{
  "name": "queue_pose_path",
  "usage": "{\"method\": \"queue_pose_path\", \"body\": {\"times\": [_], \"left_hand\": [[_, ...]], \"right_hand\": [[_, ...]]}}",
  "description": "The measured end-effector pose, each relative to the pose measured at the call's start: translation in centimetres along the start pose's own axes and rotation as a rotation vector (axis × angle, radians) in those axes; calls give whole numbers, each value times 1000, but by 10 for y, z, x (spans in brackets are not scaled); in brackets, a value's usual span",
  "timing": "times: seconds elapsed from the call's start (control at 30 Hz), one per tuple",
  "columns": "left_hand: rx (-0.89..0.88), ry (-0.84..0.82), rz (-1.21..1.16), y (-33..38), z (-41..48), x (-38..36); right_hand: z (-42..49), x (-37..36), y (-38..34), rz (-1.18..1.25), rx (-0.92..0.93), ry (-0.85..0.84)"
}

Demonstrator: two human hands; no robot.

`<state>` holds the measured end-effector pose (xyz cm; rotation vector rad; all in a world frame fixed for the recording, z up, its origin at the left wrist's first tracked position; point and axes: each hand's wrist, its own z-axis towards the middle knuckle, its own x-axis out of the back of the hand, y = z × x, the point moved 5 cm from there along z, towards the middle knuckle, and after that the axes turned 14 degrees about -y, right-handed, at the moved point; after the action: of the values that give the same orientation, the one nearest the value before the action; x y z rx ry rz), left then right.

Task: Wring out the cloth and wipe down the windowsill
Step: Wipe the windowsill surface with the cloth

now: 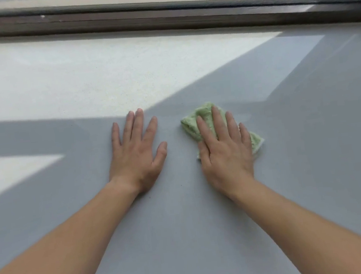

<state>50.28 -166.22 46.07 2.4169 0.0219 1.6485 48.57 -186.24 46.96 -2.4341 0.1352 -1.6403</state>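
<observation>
I have both hands down flat on the windowsill (207, 213), a wide grey ledge crossed by bands of sunlight and shade. My left hand (137, 152) lies palm down on the bare surface, fingers (138, 123) spread and straight, with nothing under it or in it. Just to its right, not touching it, my right hand (224, 152) presses flat on the green cloth (194, 123), fingers extended over it rather than curled around it. The cloth is bunched into a small folded pad on the shaded part of the sill; its edges stick out past my fingertips at the far left and beside my little finger on the right. Beyond the sill runs the dark brown window frame (160, 16), with blurred greenery outside the glass.
</observation>
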Motion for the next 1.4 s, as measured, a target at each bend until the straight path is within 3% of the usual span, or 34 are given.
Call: {"method": "queue_pose_path", "body": {"times": [0.07, 0.13, 0.27, 0.33, 0.47, 0.57, 0.7, 0.77, 0.87, 0.93, 1.0, 1.13, 1.2, 1.3, 1.4], "left_hand": [[-3, -7, 0, 0, 0, 0], [0, -8, 7, -1, -1, 1], [10, -5, 14, -2, -1, 1], [17, -8, 19, -1, 0, 1], [-2, -35, -10, -2, 2, 1], [-63, -16, -149, 1, -9, 5], [-104, 30, -261, 24, -61, -9], [-101, 29, -341, 32, -89, -21], [-118, 7, -390, 28, -108, -31], [-132, -14, -302, 25, -108, -34], [-110, -38, -156, 26, -107, -38], [-80, -58, -18, 31, -105, -43], [-71, -69, -21, 30, -106, -43], [-74, -77, -27, 32, -107, -43], [-84, -77, -42, 33, -106, -42]], "right_hand": [[-28, -12, -3, -56, 169, -37], [-25, -7, 15, -100, 211, -66], [3, 14, 50, 57, -131, -20], [-8, 7, 32, 57, -195, 5], [-78, -34, -14, -72, 118, -6], [-87, -38, 6, -128, 239, -64], [-70, -24, 33, 55, -120, 14], [-83, -31, 14, 85, -197, 42], [-132, -58, -26, -11, 2, 6], [-162, -71, -28, -102, 180, -42], [-168, -72, -6, -156, 243, -67], [-151, -55, 28, 54, -166, 0], [-163, -61, 5, 63, -256, 51], [-198, -87, -34, -29, -29, -2], [-212, -89, -20, -75, 164, -56]]}}
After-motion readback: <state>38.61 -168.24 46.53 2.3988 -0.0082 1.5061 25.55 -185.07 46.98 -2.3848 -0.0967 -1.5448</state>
